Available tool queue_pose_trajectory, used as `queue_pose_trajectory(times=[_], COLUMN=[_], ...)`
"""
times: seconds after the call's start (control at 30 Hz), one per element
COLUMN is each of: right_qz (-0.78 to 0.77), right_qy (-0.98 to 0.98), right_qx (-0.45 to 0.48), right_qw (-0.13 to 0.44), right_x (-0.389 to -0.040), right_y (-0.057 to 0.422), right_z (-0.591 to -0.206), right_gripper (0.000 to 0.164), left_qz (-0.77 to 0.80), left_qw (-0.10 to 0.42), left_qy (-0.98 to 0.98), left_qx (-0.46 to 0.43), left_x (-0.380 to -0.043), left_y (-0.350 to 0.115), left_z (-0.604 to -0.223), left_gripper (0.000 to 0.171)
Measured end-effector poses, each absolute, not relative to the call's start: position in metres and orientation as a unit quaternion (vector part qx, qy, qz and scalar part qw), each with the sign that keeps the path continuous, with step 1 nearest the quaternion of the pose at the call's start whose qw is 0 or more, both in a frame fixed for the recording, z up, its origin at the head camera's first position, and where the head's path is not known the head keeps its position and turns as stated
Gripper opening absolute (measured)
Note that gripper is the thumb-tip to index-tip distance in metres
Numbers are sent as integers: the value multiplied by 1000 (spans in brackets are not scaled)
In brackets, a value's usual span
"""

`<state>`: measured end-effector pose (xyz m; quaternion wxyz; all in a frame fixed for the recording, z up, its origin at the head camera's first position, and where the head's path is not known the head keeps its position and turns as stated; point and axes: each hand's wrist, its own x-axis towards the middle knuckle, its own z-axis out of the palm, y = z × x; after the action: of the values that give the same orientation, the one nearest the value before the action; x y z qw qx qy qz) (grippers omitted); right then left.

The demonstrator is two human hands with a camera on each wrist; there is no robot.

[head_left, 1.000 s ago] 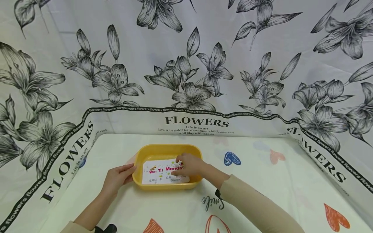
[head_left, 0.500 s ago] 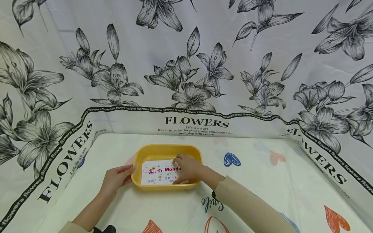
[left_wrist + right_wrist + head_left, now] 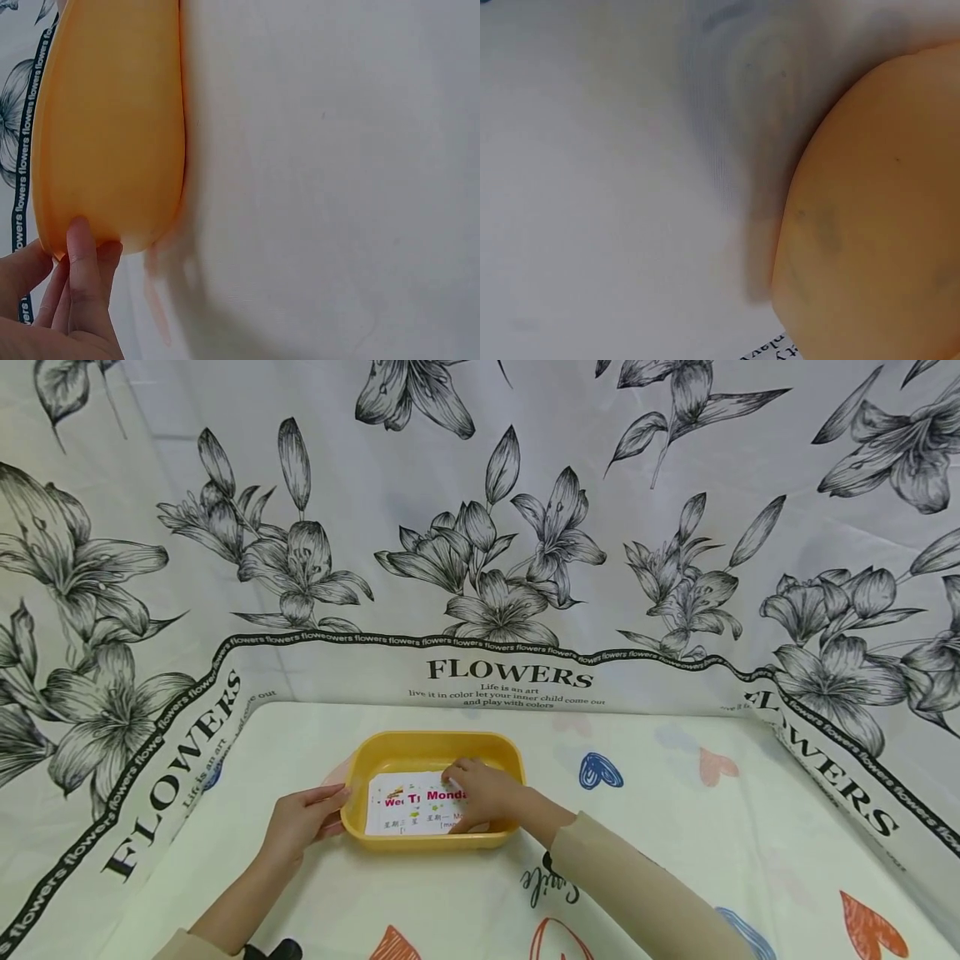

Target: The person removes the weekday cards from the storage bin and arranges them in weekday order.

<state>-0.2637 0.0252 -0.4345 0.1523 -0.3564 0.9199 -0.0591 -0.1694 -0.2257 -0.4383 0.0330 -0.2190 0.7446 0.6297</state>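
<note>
A yellow plastic tray (image 3: 435,842) stands on the table with overlapping white weekday cards (image 3: 381,818) lying inside it. On top, the card printed "Monday" (image 3: 438,806) overlaps ones whose words are partly covered. My right hand (image 3: 483,795) reaches over the tray's right side and grips the Monday card, thumb near its lower edge and fingers near its upper edge. With my left hand (image 3: 300,820) I pinch the tray's left rim; in the left wrist view its fingers (image 3: 84,277) lie against the tray's outer wall. Only the tray's outside (image 3: 877,210) shows in the right wrist view, no fingers.
The white tablecloth (image 3: 660,860) carries printed hearts and the word "Smile" (image 3: 551,887). Behind the table and along its sides hangs a white curtain (image 3: 337,677) with black flower prints.
My right hand has shifted slightly left over the Monday card, and its thumb has come down to the card's lower edge. The left hand keeps its hold on the rim.
</note>
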Motion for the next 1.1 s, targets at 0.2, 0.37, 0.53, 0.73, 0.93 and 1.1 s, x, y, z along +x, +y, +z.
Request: queue_pose_trajectory(times=[0.2, 0.37, 0.53, 0.73, 0.93, 1.1], right_qz=[-75, -81, -86, -97, -109, -117], right_qy=[916, 914, 913, 912, 908, 905], right_qx=[-362, -364, -364, -368, -379, -386], right_qw=[156, 157, 162, 150, 143, 138], right_x=[-265, -264, -264, -265, -269, -270], right_y=[25, 26, 27, 30, 31, 31], right_z=[-437, -436, -434, -431, -426, -416], right_gripper=[78, 80, 82, 87, 91, 94], left_qz=[629, 625, 620, 625, 631, 631], left_qw=[35, 32, 32, 36, 34, 31], left_qy=[744, 747, 751, 746, 741, 741], left_qx=[-223, -226, -226, -227, -227, -227], left_x=[-168, -168, -169, -170, -170, -169], left_y=[-225, -225, -225, -226, -226, -226], left_z=[-437, -437, -437, -436, -436, -437], left_gripper=[51, 50, 51, 51, 51, 49])
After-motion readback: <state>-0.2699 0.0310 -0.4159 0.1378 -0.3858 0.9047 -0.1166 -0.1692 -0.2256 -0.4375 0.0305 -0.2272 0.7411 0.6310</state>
